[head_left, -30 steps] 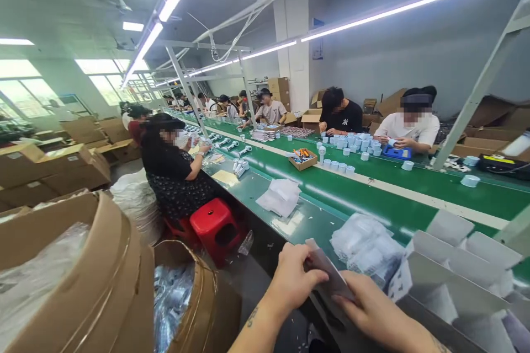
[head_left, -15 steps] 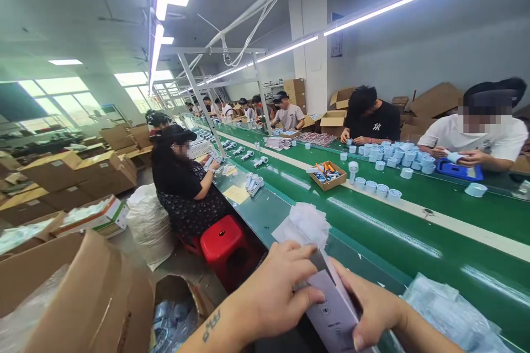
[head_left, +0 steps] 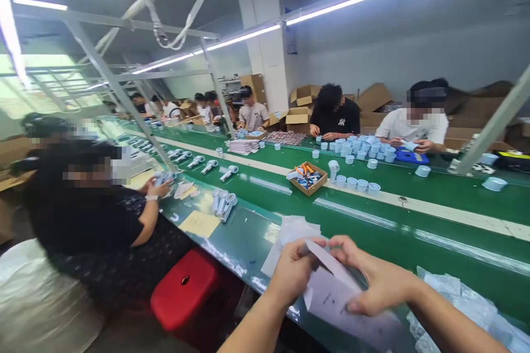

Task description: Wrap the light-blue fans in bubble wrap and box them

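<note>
A white printed carton is held in front of me, tilted, with its flap raised at the far end. My left hand is closed at the carton's far left edge, its fingertips by the flap. My right hand grips the carton from the right, thumb on the printed face and fingers over the far side. Behind my left hand, thin white sheets or bags lie on the bench. Clear plastic bags are piled near my right forearm. What is inside the carton is hidden.
A green conveyor runs across, carrying a cardboard tray of small parts and light-blue fan parts. Handheld fans lie on the bench at left. A red stool stands below a seated co-worker. Other people sit opposite.
The view has swung right. The carton has turned and tilted flatter, and my right hand's fingers have moved up to its flap end.
</note>
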Demonstrator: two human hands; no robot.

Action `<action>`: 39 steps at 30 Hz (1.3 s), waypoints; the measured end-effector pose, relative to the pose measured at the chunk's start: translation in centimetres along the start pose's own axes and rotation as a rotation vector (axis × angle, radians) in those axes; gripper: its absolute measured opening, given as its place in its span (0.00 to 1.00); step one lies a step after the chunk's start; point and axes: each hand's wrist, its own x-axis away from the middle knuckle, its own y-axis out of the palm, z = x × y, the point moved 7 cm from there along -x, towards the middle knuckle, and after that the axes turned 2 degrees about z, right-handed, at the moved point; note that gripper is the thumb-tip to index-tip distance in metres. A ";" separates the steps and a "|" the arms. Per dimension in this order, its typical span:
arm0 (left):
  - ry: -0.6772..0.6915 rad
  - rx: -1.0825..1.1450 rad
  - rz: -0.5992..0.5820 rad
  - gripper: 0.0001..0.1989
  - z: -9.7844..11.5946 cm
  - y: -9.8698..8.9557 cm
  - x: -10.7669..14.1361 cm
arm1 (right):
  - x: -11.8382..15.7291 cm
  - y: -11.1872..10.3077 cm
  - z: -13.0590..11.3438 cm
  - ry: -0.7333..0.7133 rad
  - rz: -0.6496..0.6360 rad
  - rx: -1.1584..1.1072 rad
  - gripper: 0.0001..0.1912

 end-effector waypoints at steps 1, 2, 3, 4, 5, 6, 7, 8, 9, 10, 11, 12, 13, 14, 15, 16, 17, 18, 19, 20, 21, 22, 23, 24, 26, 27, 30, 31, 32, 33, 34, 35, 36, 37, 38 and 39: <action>-0.015 0.014 0.067 0.22 -0.3 -1.4 -0.9 | -0.2 -0.3 -0.4 0.043 0.132 0.124 0.51; -0.026 0.015 0.116 0.23 -0.5 -2.6 -1.7 | -0.3 -0.2 -1.2 0.064 0.244 0.265 0.49; -0.028 0.007 0.132 0.24 -0.6 -3.4 -2.6 | -0.5 0.3 -2.2 0.058 0.326 0.409 0.49; -0.027 -0.010 0.110 0.24 -0.7 -3.8 -3.3 | -0.9 1.0 -3.3 0.040 0.378 0.538 0.49; -0.030 -0.027 0.060 0.24 -0.8 -3.8 -4.0 | -1.3 1.9 -4.2 0.025 0.418 0.632 0.49; -0.034 -0.045 -0.008 0.24 -0.7 -3.6 -4.5 | -1.8 2.5 -4.9 0.028 0.455 0.686 0.47; -0.039 -0.060 -0.084 0.23 -0.6 -3.3 -4.8 | -2.1 2.9 -5.2 0.055 0.494 0.708 0.42; -0.046 -0.066 -0.169 0.22 -0.3 -3.0 -5.0 | -2.4 2.9 -5.4 0.100 0.531 0.699 0.37; -0.055 -0.061 -0.262 0.22 0.0 -2.7 -5.1 | -2.4 2.8 -5.4 0.157 0.552 0.660 0.32; -0.064 -0.039 -0.361 0.22 0.3 -2.4 -5.1 | -2.4 2.5 -5.3 0.209 0.550 0.595 0.27; -0.079 0.005 -0.457 0.22 0.7 -2.1 -5.1 | -2.3 2.2 -5.2 0.252 0.534 0.513 0.23; -0.108 0.066 -0.544 0.23 0.9 -1.9 -5.1 | -2.1 1.8 -5.1 0.284 0.511 0.426 0.21; -0.149 0.130 -0.625 0.23 1.0 -1.6 -5.1 | -1.8 1.4 -5.2 0.299 0.483 0.346 0.20; -0.191 0.181 -0.700 0.25 1.0 -1.2 -5.0 | -1.6 0.9 -5.3 0.302 0.459 0.284 0.21; -0.224 0.208 -0.768 0.26 0.9 -0.7 -4.9 | -1.3 0.5 -5.5 0.298 0.444 0.242 0.21; -0.245 0.209 -0.836 0.29 0.7 0.0 -4.7 | -1.1 0.0 -5.6 0.290 0.436 0.220 0.21; -0.248 0.184 -0.888 0.32 0.5 0.6 -4.6 | -0.8 -0.5 -5.6 0.286 0.430 0.210 0.21; -0.224 0.136 -0.902 0.32 0.4 1.3 -4.5 | -0.6 -0.9 -5.5 0.285 0.427 0.202 0.21; -0.175 0.072 -0.871 0.30 0.3 1.8 -4.7 | -0.4 -1.0 -5.3 0.284 0.424 0.194 0.22; -0.106 -0.002 -0.800 0.26 0.4 2.2 -5.1 | -0.3 -1.0 -5.1 0.279 0.427 0.190 0.22; -0.026 -0.076 -0.705 0.21 0.6 2.4 -5.5 | -0.1 -0.9 -4.9 0.276 0.444 0.197 0.22; 0.048 -0.138 -0.603 0.18 0.8 2.6 -5.9 | 0.0 -0.6 -4.6 0.283 0.480 0.217 0.24; 0.101 -0.179 -0.509 0.15 1.0 2.6 -6.1 | 0.2 -0.2 -4.4 0.298 0.537 0.251 0.27; 0.132 -0.201 -0.442 0.15 1.1 2.7 -6.1 | 0.4 0.3 -4.1 0.321 0.625 0.297 0.33; 0.155 -0.229 -0.413 0.16 1.2 3.0 -5.8 | 1.3 1.2 -3.8 0.362 0.865 0.409 0.44; 0.164 -0.251 -0.458 0.17 1.2 3.2 -5.5 | 1.8 1.7 -3.8 0.365 0.985 0.458 0.45; 0.158 -0.319 -0.801 0.23 1.3 4.7 -4.1 | 3.2 2.7 -4.2 0.319 1.179 0.543 0.36; 0.120 -0.303 -0.919 0.23 1.3 5.2 -3.6 | 3.5 2.7 -4.5 0.304 1.178 0.552 0.35; 0.067 -0.263 -1.001 0.22 1.3 5.6 -3.3 | 3.9 2.7 -4.7 0.299 1.168 0.554 0.35; 0.007 -0.199 -1.046 0.22 1.3 6.1 -3.1 | 4.3 2.6 -5.0 0.298 1.153 0.557 0.36; -0.059 -0.118 -1.059 0.22 1.2 6.6 -2.9 | 4.8 2.4 -5.3 0.300 1.143 0.565 0.38; -0.124 -0.027 -1.045 0.23 1.0 7.2 -2.7 | 5.4 2.3 -5.7 0.305 1.139 0.575 0.40; -0.183 0.064 -1.019 0.26 0.8 7.8 -2.4 | 5.9 2.2 -5.9 0.307 1.134 0.586 0.42; -0.234 0.148 -0.996 0.29 0.5 8.4 -1.9 | 6.4 2.3 -6.1 0.301 1.127 0.598 0.43; -0.271 0.219 -0.970 0.30 0.3 8.9 -1.4 | 6.9 2.4 -6.3 0.290 1.117 0.607 0.44; -0.291 0.266 -0.940 0.29 0.1 9.3 -0.8 | 7.4 2.6 -6.3 0.278 1.105 0.610 0.45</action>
